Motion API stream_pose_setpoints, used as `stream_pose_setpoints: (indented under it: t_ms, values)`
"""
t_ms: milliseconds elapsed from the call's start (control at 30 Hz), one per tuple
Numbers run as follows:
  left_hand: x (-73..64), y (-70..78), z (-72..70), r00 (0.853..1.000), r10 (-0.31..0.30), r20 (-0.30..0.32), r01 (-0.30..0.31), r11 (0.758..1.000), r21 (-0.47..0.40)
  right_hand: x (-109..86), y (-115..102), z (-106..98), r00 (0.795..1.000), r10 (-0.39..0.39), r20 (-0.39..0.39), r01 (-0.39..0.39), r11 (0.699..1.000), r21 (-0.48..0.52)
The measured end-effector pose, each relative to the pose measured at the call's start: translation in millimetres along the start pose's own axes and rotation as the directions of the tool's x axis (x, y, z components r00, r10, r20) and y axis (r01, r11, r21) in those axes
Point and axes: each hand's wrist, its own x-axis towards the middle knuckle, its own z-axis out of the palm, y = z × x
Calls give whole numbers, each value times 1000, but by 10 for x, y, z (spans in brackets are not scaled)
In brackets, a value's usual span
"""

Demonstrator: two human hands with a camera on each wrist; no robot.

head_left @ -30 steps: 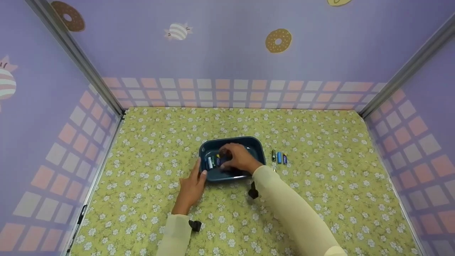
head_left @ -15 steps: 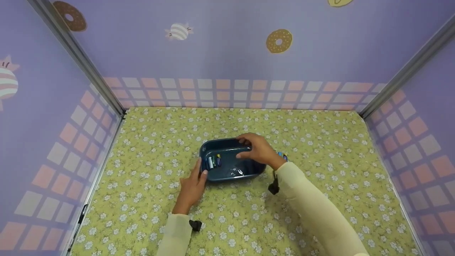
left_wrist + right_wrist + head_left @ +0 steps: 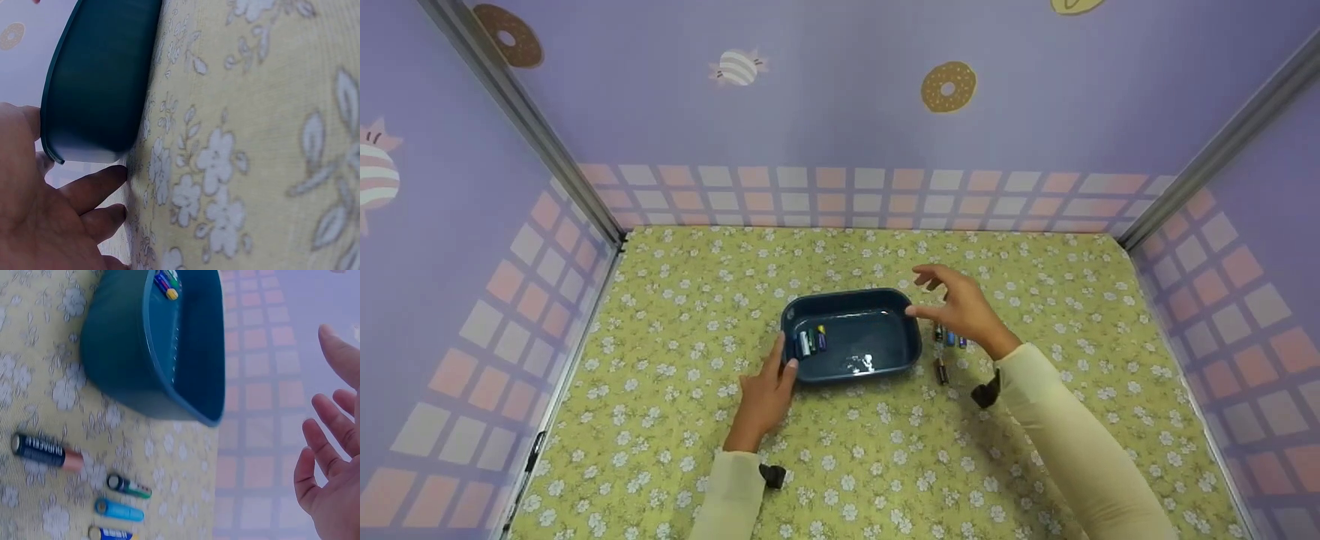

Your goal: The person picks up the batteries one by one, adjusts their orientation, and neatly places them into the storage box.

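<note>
My left hand [image 3: 763, 396] rests against the left end of a dark blue plastic basin [image 3: 851, 375], its fingers fairly straight at the rim and wall. Inside, at the left, lie a silvery battery [image 3: 805, 343], a green battery [image 3: 812, 340] and a purple-and-yellow battery [image 3: 821, 339]. Over the basin's right edge hovers my right hand [image 3: 966, 306], fingers spread and holding nothing. Beneath it on the cloth are a black-and-copper Duracell battery [image 3: 46, 452], a green-and-black battery [image 3: 129, 486], a light blue battery [image 3: 119, 510] and a blue-and-yellow battery [image 3: 112, 534].
A yellow floral cloth [image 3: 697, 300] covers the tabletop under the basin. Purple panels with a pink-and-white checked band [image 3: 870, 191] enclose the back and both sides, joined by grey metal posts [image 3: 547, 142] in the corners.
My right hand has left the basin's inside and moved right to above the loose batteries. The black-and-copper battery now shows beside the basin. My left hand has stayed put.
</note>
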Motion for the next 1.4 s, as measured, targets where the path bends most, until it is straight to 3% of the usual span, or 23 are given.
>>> stream_pose_setpoints:
  t_ms: [200, 567, 1100, 1400]
  values:
    - [-4, -1, 11, 1000, 1, -5, -1, 1000, 1, -166, 109, -98, 1000, 18, -21, -19, 1000, -13]
    - [-2, 5, 1, 1000, -17, -12, 17, 1000, 2, -449, 365, -85, 1000, 24, -7, -24, 999, -37]
    - [-11, 8, -11, 1000, -6, -6, 6, 1000, 1, -801, 696, 100, 990, 110, 92, -109, 994, -15]
    - [-15, 18, -11, 1000, -10, -6, 10, 1000, -2, -924, 866, 218, 985, 112, 128, -116, 993, 22]
